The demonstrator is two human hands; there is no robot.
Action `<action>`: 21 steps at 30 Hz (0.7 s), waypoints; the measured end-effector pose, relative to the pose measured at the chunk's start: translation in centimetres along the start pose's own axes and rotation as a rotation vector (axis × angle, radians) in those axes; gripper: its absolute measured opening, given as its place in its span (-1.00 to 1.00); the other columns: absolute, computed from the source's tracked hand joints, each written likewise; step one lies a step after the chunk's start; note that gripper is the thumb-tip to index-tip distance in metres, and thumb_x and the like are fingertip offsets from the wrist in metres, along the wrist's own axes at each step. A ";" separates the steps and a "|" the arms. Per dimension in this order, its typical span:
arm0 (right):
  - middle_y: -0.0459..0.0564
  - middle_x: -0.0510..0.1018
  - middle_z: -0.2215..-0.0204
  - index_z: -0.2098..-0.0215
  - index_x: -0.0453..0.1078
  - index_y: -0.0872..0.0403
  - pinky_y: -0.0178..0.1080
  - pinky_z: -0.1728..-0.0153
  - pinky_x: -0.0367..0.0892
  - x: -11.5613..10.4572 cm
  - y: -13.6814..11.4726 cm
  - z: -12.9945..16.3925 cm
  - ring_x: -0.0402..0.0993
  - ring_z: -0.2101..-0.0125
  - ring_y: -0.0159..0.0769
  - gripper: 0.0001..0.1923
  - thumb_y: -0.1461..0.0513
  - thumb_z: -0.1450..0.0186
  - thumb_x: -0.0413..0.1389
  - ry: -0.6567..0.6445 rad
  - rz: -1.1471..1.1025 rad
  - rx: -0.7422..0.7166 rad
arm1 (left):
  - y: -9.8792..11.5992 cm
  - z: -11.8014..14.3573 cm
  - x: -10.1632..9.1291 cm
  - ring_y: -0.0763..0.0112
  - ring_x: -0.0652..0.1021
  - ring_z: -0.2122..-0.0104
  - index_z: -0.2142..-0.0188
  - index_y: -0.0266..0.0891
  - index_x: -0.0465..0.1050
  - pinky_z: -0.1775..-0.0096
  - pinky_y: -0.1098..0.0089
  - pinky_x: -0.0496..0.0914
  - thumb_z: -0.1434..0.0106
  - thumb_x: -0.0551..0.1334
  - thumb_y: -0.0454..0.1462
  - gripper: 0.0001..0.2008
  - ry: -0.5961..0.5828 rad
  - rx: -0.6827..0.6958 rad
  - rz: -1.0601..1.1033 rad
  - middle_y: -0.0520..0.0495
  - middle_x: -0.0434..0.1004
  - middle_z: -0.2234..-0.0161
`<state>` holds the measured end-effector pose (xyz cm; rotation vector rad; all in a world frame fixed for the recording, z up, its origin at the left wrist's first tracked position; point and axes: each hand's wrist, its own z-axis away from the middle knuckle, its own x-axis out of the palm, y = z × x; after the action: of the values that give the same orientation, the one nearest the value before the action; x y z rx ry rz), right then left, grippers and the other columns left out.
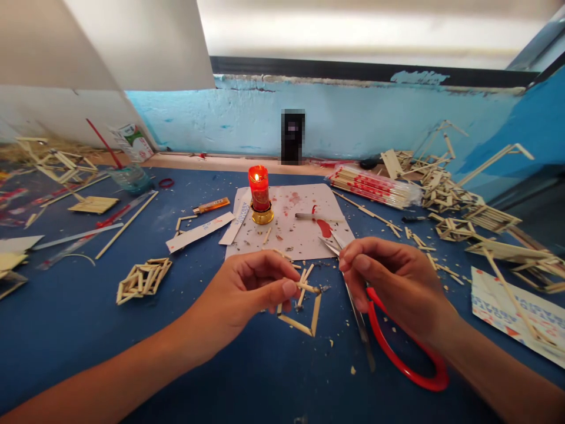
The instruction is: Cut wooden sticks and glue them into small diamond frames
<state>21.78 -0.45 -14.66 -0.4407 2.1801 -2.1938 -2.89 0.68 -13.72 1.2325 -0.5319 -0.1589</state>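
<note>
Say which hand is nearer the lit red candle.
Left. The left hand is almost directly on the wearer's side of the lit red candle; the right hand is also on the wearer's side, but well off to the right.

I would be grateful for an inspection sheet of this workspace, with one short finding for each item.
Surface: blue table, scattered with crumbs.
Stick frame: off the table, one corner darkened.
Candle: lit, standing on a stained card.
Scissors: red handle partly behind the right hand.
Clutter: lighter, stick pack, stick models on both sides.
Left hand: pinching the stick frame.
Right hand: fingertips together; grip unclear.
Cables: nothing seen.
Surroundings: blue wall; dark, blurred object before it.
</note>
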 end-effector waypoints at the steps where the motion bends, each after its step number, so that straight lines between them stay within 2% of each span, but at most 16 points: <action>1: -0.16 0.55 0.59 0.29 0.60 0.02 -0.37 0.61 0.30 -0.1 0.0 0.0 0.49 0.70 -0.45 -0.82 0.10 -0.39 0.29 -0.014 0.000 -0.008 | 0.0 0.0 0.0 0.53 0.55 0.49 0.36 -0.21 0.66 0.41 0.55 0.38 -0.18 0.53 -0.26 -0.88 0.001 -0.001 -0.004 0.02 0.63 0.48; 3: -0.15 0.54 0.60 0.26 0.58 0.03 -0.33 0.61 0.31 -0.3 0.1 -0.1 0.50 0.69 -0.41 -0.79 0.08 -0.44 0.22 -0.029 -0.002 -0.021 | 0.1 -0.1 0.0 0.52 0.54 0.49 0.36 -0.21 0.66 0.42 0.54 0.38 -0.17 0.53 -0.26 -0.88 0.004 -0.001 -0.014 0.02 0.62 0.48; 7: -0.14 0.54 0.49 0.30 0.50 0.01 -0.32 0.61 0.22 -0.7 0.3 -0.1 0.43 0.67 -0.47 -0.73 0.07 -0.50 0.14 -0.048 -0.013 -0.043 | 0.1 -0.1 0.0 0.52 0.51 0.50 0.36 -0.20 0.66 0.43 0.54 0.37 -0.18 0.52 -0.25 -0.89 -0.007 0.009 -0.028 0.03 0.59 0.50; 11: -0.20 0.35 0.60 0.40 0.34 0.01 -0.31 0.62 0.05 -0.7 0.4 0.1 0.19 0.68 -0.50 -0.63 0.03 -0.52 0.10 -0.068 0.013 -0.050 | 0.1 -0.1 0.0 0.51 0.51 0.50 0.35 -0.20 0.65 0.43 0.53 0.37 -0.19 0.51 -0.24 -0.88 0.001 0.011 -0.043 0.03 0.59 0.50; 13: -0.21 0.33 0.62 0.44 0.33 0.02 -0.33 0.62 0.03 -0.5 0.3 0.3 0.12 0.68 -0.51 -0.60 0.02 -0.49 0.13 -0.057 0.058 -0.048 | 0.1 -0.2 0.0 0.52 0.50 0.51 0.35 -0.21 0.65 0.44 0.53 0.36 -0.18 0.51 -0.24 -0.88 0.001 0.013 -0.046 0.03 0.58 0.51; 17: -0.17 0.45 0.55 0.48 0.43 0.05 -0.41 0.63 0.15 0.3 0.0 0.5 0.27 0.62 -0.52 -0.70 0.14 -0.27 0.40 0.001 0.084 -0.075 | 0.3 -0.1 0.0 0.54 0.50 0.50 0.34 -0.22 0.65 0.42 0.55 0.36 -0.18 0.51 -0.25 -0.88 -0.002 0.008 -0.037 0.03 0.59 0.50; 19: -0.16 0.51 0.54 0.47 0.48 0.04 -0.43 0.62 0.25 0.4 -0.2 0.3 0.37 0.62 -0.51 -0.74 0.19 -0.21 0.45 0.002 0.045 -0.066 | 0.4 0.0 0.0 0.55 0.50 0.49 0.35 -0.22 0.65 0.41 0.56 0.37 -0.19 0.51 -0.26 -0.89 0.002 -0.004 -0.034 0.03 0.60 0.49; 21: -0.14 0.57 0.56 0.45 0.53 0.03 -0.42 0.55 0.39 0.3 -0.2 0.1 0.49 0.61 -0.47 -0.80 0.19 -0.25 0.42 -0.019 0.044 -0.048 | 0.6 0.0 0.1 0.56 0.51 0.49 0.36 -0.22 0.65 0.40 0.57 0.37 -0.20 0.51 -0.27 -0.90 0.006 -0.011 -0.030 0.04 0.60 0.48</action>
<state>21.57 -0.65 -14.43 -0.4094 2.2151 -2.1101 -2.93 0.81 -13.14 1.2305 -0.5068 -0.1830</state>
